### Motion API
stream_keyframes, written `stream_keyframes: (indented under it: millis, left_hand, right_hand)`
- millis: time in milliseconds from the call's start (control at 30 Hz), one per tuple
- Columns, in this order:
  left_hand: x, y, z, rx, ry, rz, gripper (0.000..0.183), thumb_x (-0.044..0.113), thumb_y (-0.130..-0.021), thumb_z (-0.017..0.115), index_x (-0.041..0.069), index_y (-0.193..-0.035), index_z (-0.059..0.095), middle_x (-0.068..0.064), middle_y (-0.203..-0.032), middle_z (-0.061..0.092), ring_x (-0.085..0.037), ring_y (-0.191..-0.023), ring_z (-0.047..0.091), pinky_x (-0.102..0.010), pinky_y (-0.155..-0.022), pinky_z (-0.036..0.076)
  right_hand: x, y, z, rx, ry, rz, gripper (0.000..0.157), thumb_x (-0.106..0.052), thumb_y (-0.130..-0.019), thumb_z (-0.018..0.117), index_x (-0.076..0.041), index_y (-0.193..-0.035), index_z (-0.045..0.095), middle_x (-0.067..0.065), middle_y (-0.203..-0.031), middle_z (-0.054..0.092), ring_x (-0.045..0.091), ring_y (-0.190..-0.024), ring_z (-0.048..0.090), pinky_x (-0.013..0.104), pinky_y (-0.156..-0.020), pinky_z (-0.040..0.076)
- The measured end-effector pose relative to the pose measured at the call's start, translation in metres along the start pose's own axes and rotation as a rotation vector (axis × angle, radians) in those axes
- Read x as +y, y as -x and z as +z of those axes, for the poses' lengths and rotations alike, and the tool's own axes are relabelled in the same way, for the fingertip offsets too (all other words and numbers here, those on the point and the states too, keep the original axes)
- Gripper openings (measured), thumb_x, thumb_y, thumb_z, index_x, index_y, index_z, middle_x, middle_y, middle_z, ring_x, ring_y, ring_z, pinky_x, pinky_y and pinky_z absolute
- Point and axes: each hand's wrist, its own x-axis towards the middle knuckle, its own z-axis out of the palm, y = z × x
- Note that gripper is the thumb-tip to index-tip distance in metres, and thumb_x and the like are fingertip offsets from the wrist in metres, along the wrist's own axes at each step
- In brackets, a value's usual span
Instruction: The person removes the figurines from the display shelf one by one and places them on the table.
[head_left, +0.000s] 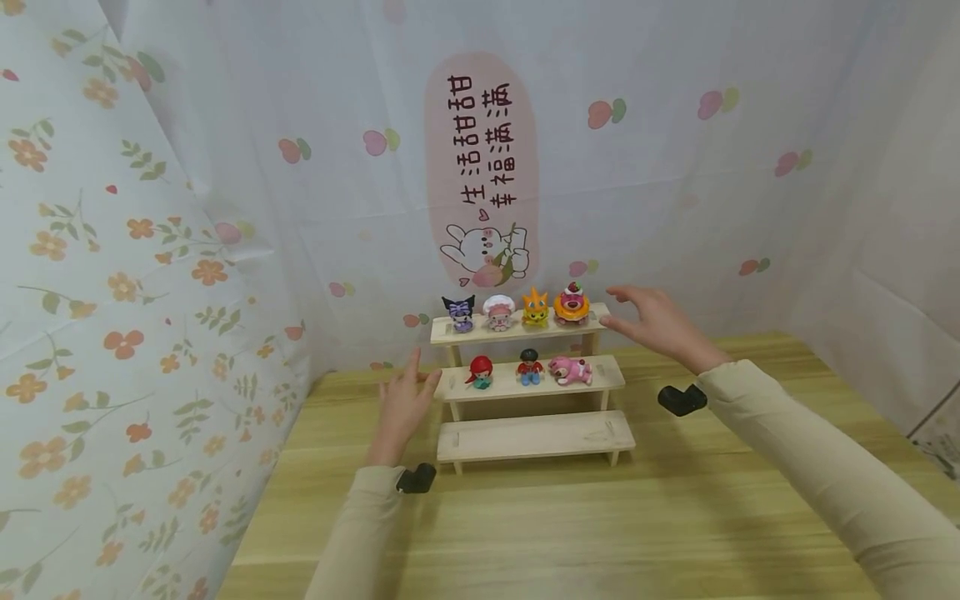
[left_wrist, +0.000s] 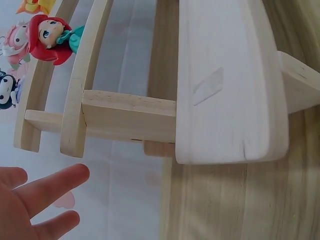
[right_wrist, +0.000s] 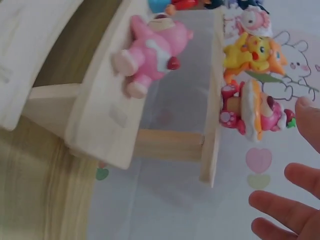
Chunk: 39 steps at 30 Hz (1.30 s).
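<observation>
A three-tier wooden display stand (head_left: 540, 435) stands on the table, bearing small toy figurines. Along the top tier are a black-and-purple figurine (head_left: 461, 315), a pink one with a white hat (head_left: 498, 312), a yellow-and-orange one (head_left: 536, 308) and a pink bear in an orange ring (head_left: 572, 306). The middle tier holds a red-haired figurine (head_left: 480, 372), a black-haired one in red and blue (head_left: 529, 367) and a lying pink bear (right_wrist: 154, 56). My left hand (head_left: 403, 410), fingers spread, is beside the stand's left end. Beside the ringed bear, my right hand (head_left: 662, 327) holds nothing, its fingers apart.
The wood-grain table (head_left: 525, 533) extends in front of the stand. A white printed cloth (head_left: 337, 208) hangs close behind, and a floral cloth (head_left: 135, 333) hangs at the left. Black straps (head_left: 682, 400) show near both wrists.
</observation>
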Motion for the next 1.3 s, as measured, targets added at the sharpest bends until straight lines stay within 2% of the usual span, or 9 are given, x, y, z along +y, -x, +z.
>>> stream_keyframes:
  millis: [233,433,633,833,967,1100,1300]
  left_hand:
    - [0.000,-0.002,0.006,-0.027,0.046,-0.024,0.059,0.040,-0.100,0.044,0.007,-0.147,0.032,-0.017,-0.122,0.064,-0.044,-0.132,0.039,-0.065,-0.112,0.001]
    - [0.000,-0.002,0.012,-0.039,0.061,-0.020,0.047,0.038,-0.100,0.045,0.006,-0.135,0.046,-0.018,-0.120,0.065,-0.043,-0.127,0.044,-0.061,-0.113,0.004]
    - [-0.002,-0.004,0.018,-0.011,0.081,-0.008,0.045,0.034,-0.100,0.047,0.005,-0.134,0.048,-0.021,-0.119,0.065,-0.042,-0.123,0.049,-0.059,-0.114,0.008]
    - [-0.003,-0.007,0.025,0.038,0.089,0.020,0.042,0.029,-0.099,0.049,0.004,-0.133,0.049,-0.021,-0.117,0.066,-0.040,-0.117,0.055,-0.057,-0.114,0.012]
    - [-0.006,-0.007,0.031,0.098,0.073,0.052,0.036,0.025,-0.099,0.050,0.005,-0.129,0.054,-0.020,-0.116,0.066,-0.041,-0.112,0.057,-0.058,-0.111,0.018]
    - [-0.008,-0.008,0.037,0.177,0.055,0.093,0.030,0.021,-0.098,0.051,0.004,-0.122,0.059,-0.018,-0.113,0.068,-0.041,-0.105,0.061,-0.057,-0.105,0.028]
    - [-0.008,-0.011,0.044,0.274,0.035,0.154,0.023,0.015,-0.096,0.052,0.002,-0.112,0.063,-0.017,-0.104,0.070,-0.041,-0.093,0.064,-0.052,-0.090,0.040]
  right_hand:
    - [-0.003,-0.012,0.000,-0.022,-0.034,0.037,0.063,-0.041,-0.094,0.058,-0.004,-0.142,0.041,0.027,-0.132,0.053,0.045,-0.124,0.044,0.062,-0.098,0.036]
    - [-0.007,-0.024,0.004,0.015,-0.059,0.026,0.046,-0.029,-0.096,0.058,-0.004,-0.133,0.053,0.024,-0.123,0.061,0.043,-0.118,0.051,0.059,-0.096,0.039]
    - [-0.011,-0.037,0.007,0.063,-0.080,0.016,0.036,-0.028,-0.095,0.059,-0.005,-0.123,0.062,0.020,-0.116,0.065,0.039,-0.115,0.054,0.055,-0.092,0.044]
    - [-0.015,-0.048,0.007,0.065,-0.072,0.037,0.035,-0.028,-0.096,0.058,-0.007,-0.124,0.062,0.019,-0.116,0.065,0.038,-0.114,0.056,0.054,-0.093,0.044]
    - [-0.020,-0.056,0.009,0.065,-0.038,0.040,0.037,-0.026,-0.095,0.059,-0.004,-0.125,0.061,0.020,-0.114,0.066,0.040,-0.116,0.055,0.055,-0.097,0.042]
    - [-0.024,-0.062,0.011,0.068,-0.026,0.044,0.036,-0.026,-0.095,0.061,-0.003,-0.122,0.063,0.020,-0.112,0.067,0.039,-0.115,0.056,0.055,-0.098,0.041]
    - [-0.027,-0.065,0.012,0.064,-0.014,0.032,0.027,-0.024,-0.095,0.061,-0.004,-0.110,0.069,0.018,-0.111,0.068,0.035,-0.104,0.062,0.050,-0.091,0.047]
